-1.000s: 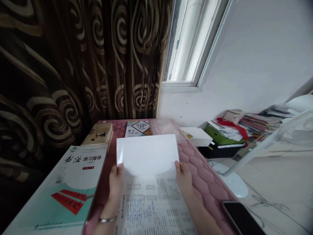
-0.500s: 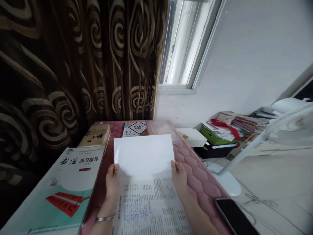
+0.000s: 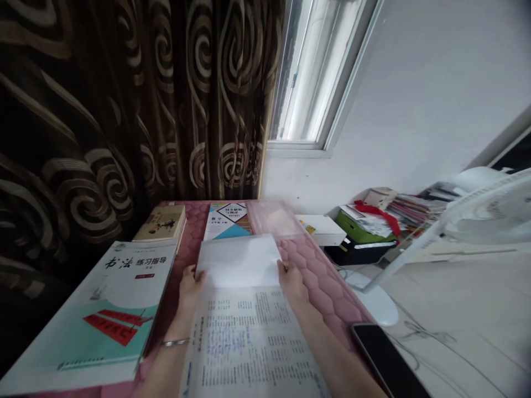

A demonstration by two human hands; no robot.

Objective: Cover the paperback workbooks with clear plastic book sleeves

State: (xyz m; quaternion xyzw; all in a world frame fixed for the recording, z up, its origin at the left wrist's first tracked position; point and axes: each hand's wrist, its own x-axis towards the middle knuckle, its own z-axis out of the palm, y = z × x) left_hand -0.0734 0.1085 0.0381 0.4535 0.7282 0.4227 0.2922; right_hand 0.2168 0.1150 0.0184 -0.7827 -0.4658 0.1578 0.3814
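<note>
A blank white sheet (image 3: 239,262) is held up at the middle of the head view, its far edge slightly curled. My left hand (image 3: 191,288) is closed on its left edge, thumb on top. On the right edge, my right hand (image 3: 292,281) pinches it the same way. Nearer to me, between my forearms, lies a printed paper (image 3: 249,337) with columns of text and blue handwriting. Whether the white sheet and the printed paper are joined, I cannot tell. A workbook with a white and blue cover (image 3: 228,221) lies just beyond the sheet.
A calligraphy book (image 3: 99,315) and a tan book (image 3: 161,222) are at left on the pink quilted surface (image 3: 321,276). A clear plastic cover (image 3: 274,218) lies at the back. A phone (image 3: 385,359) is at right. A white fan (image 3: 398,265) stands on the floor.
Both hands have brought the white sheet lower and tilted it flatter, and my right hand has shifted left. More of the workbook beyond it shows. The view has also shifted slightly.
</note>
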